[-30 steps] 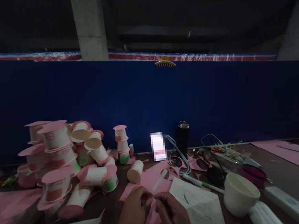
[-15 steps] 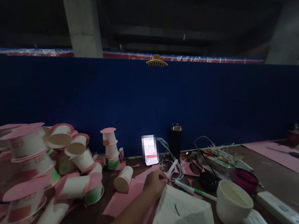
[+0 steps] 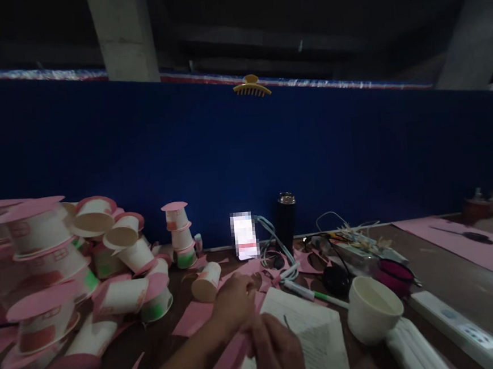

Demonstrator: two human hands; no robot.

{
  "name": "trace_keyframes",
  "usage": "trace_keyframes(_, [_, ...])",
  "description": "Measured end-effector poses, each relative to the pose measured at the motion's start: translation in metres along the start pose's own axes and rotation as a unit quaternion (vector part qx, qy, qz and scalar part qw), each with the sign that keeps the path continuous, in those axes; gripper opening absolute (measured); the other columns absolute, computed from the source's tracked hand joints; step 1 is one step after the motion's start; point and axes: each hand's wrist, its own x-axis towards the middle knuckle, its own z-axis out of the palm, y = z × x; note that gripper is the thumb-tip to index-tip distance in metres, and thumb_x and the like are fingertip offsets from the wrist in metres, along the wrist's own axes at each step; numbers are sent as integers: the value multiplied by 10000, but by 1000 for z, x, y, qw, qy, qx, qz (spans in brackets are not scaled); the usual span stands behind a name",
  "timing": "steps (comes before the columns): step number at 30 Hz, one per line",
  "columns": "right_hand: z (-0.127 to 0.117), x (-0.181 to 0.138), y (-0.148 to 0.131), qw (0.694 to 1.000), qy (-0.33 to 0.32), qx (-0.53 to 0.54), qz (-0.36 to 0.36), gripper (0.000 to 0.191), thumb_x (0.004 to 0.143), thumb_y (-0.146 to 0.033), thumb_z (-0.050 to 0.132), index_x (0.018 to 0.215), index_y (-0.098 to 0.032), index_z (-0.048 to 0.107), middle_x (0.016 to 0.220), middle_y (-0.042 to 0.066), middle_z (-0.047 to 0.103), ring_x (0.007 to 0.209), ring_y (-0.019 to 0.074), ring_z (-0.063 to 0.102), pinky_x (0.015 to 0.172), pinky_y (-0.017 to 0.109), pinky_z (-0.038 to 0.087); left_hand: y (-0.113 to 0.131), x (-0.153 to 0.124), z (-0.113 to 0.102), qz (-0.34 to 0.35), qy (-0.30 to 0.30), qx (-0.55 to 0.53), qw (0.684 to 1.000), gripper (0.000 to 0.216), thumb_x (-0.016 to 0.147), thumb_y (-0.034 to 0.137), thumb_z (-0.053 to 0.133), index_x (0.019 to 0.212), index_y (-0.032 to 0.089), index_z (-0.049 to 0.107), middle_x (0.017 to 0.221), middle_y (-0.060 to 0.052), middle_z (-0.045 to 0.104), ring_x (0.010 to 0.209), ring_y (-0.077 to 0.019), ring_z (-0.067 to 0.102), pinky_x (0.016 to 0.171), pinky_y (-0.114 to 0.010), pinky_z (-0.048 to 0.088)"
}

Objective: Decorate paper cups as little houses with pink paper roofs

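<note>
My left hand (image 3: 234,302) reaches in from the lower left, fingers curled, above the pink paper (image 3: 193,318). Close beside it, to the lower right, my right hand (image 3: 276,350) is also closed, fingers pressed together over the left part of a printed white sheet (image 3: 312,321). The hands nearly meet; what lies between their fingers, if anything, is hidden and blurred. A paper cup (image 3: 206,282) rests on its side just beyond my left hand. A green-and-white marker (image 3: 300,289) lies past the sheet.
Stacked and toppled paper cups (image 3: 45,263) crowd the left. A phone (image 3: 244,236) and dark flask (image 3: 286,221) stand against the blue partition (image 3: 183,138), by a looped cable (image 3: 271,233). At right are a white cup (image 3: 373,311), power strip (image 3: 466,326) and scissors (image 3: 468,236).
My left hand has drawn back to the left, and the white stick beside its fingers no longer shows. My right hand has come in from below. The view has shifted slightly.
</note>
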Motion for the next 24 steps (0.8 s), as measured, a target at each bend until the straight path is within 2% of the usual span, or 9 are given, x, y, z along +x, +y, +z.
trace_keyframes(2, [-3, 10, 5, 993, 77, 44, 76, 448, 953, -454, 352, 691, -187, 600, 527, -21, 511, 448, 113, 466, 431, 225, 363, -10, -22, -16, -2, -35, 0, 999, 197, 774, 233, 504, 849, 191, 682, 908, -50, 690, 840, -194, 609, 689, -259, 390])
trace_keyframes(4, [-7, 19, 7, 987, 96, 65, 113, 453, 955, -470, 328, 756, -175, 608, 551, -27, 509, 422, 102, 421, 411, 223, 338, -19, -45, -29, -11, -70, -3, 997, 174, 743, 230, 517, 799, 199, 679, 781, -14, 705, 705, -172, 618, 600, -249, 371])
trace_keyframes(6, [-12, 25, 6, 994, 37, 4, 103, 462, 963, -456, 288, 817, -168, 618, 585, -17, 535, 438, 108, 434, 437, 229, 352, -28, -68, -39, -43, -96, -11, 994, 180, 740, 215, 489, 741, 204, 669, 732, -2, 712, 692, -169, 627, 589, -249, 365])
trace_keyframes(8, [-18, 26, 3, 996, -15, -22, 84, 361, 919, -441, 425, 789, -182, 640, 612, -6, 579, 531, 134, 512, 524, 241, 393, -36, -89, -43, -72, -120, -22, 990, 193, 757, 231, 478, 757, 215, 671, 734, 2, 717, 715, -170, 636, 621, -250, 381])
trace_keyframes(11, [-24, 21, -7, 993, -95, -65, 36, 209, 783, -378, 644, 890, -206, 694, 796, 32, 663, 765, 194, 588, 726, 294, 435, -45, -113, -43, -56, -84, 13, 995, 183, 760, 222, 492, 787, 218, 674, 833, -15, 704, 818, -180, 616, 705, -264, 389])
trace_keyframes(13, [-27, 15, -12, 972, -201, -115, -34, 420, 674, -400, 747, 1048, -225, 675, 1042, 71, 654, 996, 246, 559, 881, 345, 412, -49, -122, -41, -34, -53, 25, 998, 185, 770, 198, 490, 819, 211, 669, 899, -34, 683, 876, -184, 594, 758, -276, 392])
trace_keyframes(16, [-28, 6, -16, 927, -331, -140, -106, 639, 528, -497, 820, 1089, -240, 653, 1258, 84, 574, 1251, 312, 400, 1041, 415, 299, -54, -126, -41, 10, 1, 29, 1000, 202, 826, 196, 461, 882, 212, 654, 946, -47, 667, 923, -188, 575, 834, -298, 391])
trace_keyframes(20, [-23, 2, -17, 907, -373, -153, -125, 479, 538, -451, 815, 941, -223, 692, 1163, 88, 627, 1243, 348, 403, 1050, 485, 252, -60, -123, -46, 43, 50, 47, 997, 196, 868, 215, 453, 876, 231, 648, 925, -20, 663, 912, -181, 573, 847, -303, 392])
trace_keyframes(24, [-22, 8, -23, 933, -335, -94, -87, 336, 563, -413, 829, 797, -215, 692, 984, 51, 649, 1038, 261, 535, 924, 383, 387, -62, -123, -46, 62, 57, 40, 996, 186, 870, 198, 473, 883, 233, 656, 926, -10, 661, 911, -173, 573, 845, -290, 386])
